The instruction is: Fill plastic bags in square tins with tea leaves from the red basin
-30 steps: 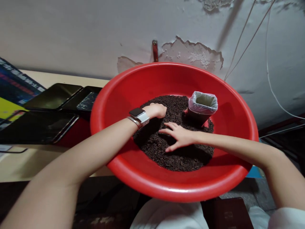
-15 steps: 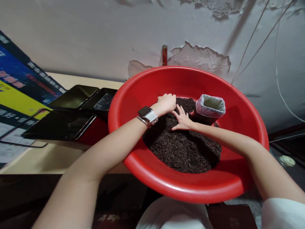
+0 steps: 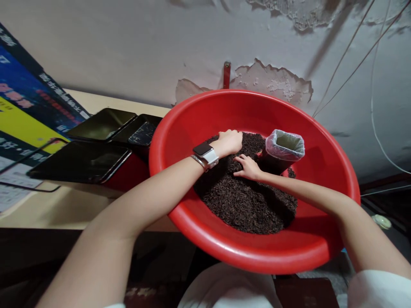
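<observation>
Dark flakes (image 3: 247,209) under right hand (image 3: 251,169), fingers (image 3: 239,159) apart, more curled than before; left hand (image 3: 229,142), fingers unclear.

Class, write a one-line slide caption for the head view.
Left hand and right hand at a heap of dark bits beside a plastic-lined container in a red basin.

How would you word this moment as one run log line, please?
left hand: at dark bits, grip unclear | right hand: partly open at bits | red basin: holds bits, bag-lined box
</observation>
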{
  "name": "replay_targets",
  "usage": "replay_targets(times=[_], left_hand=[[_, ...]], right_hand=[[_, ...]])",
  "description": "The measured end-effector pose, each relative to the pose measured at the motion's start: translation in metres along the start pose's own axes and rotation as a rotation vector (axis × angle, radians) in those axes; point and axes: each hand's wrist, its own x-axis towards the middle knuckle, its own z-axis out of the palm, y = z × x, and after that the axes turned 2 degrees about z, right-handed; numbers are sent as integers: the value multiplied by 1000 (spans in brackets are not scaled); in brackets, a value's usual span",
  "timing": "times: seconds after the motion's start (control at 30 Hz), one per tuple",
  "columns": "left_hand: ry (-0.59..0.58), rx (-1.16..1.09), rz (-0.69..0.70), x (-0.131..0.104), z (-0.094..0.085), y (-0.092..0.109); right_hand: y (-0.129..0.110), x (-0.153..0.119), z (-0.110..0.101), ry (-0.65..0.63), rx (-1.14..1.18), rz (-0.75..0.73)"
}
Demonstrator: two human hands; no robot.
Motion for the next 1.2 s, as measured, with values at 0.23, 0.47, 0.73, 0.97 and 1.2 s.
replay_targets(times=[0.23,0.47,0.73,0.97,1.2], left_hand=[[0,-14,-11,5,4,-5],[7,14,-14,10,8,-6],[-13,20,-24,12,9,-9],[-23,30,-21,13,10,-8],[-32,50,-5,8,8,-6]], right_hand=[[0,-23,-26,-77,60,58],[18,-48,-101,136,365,66],[97,-32,-175,344,265,335],[93,-39,-173,375,10,236],[32,-76,-99,-27,48,-297]])
